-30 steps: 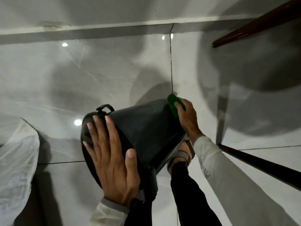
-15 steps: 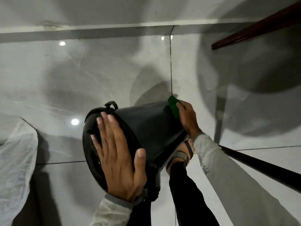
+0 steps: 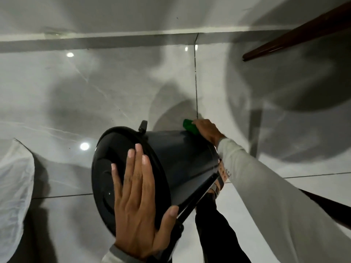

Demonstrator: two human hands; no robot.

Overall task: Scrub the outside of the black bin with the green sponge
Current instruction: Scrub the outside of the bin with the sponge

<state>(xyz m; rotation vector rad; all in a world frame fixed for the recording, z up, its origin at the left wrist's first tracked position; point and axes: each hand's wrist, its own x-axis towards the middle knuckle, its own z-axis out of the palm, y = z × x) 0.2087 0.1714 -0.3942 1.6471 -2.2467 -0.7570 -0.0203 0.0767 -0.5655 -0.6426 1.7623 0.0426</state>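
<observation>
The black bin [image 3: 182, 160] lies tilted on its side above the tiled floor, its lidded top turned towards me on the left and its base to the right. My left hand [image 3: 136, 202] lies flat on the lid, fingers spread, thumb hooked over the rim. My right hand [image 3: 208, 130] presses the green sponge [image 3: 190, 126] onto the far upper side of the bin's wall, near its base. Only one end of the sponge shows past my fingers.
A white cloth or plastic sheet [image 3: 15, 186] lies on the floor at the left. Dark wooden furniture legs [image 3: 296, 33] cross the upper right and lower right. My leg in dark trousers [image 3: 218, 230] and a sandalled foot are beneath the bin.
The bin has rolled so the lid faces me more. My left hand slid down to the lid's lower part. The sponge moved up and over the bin's far side.
</observation>
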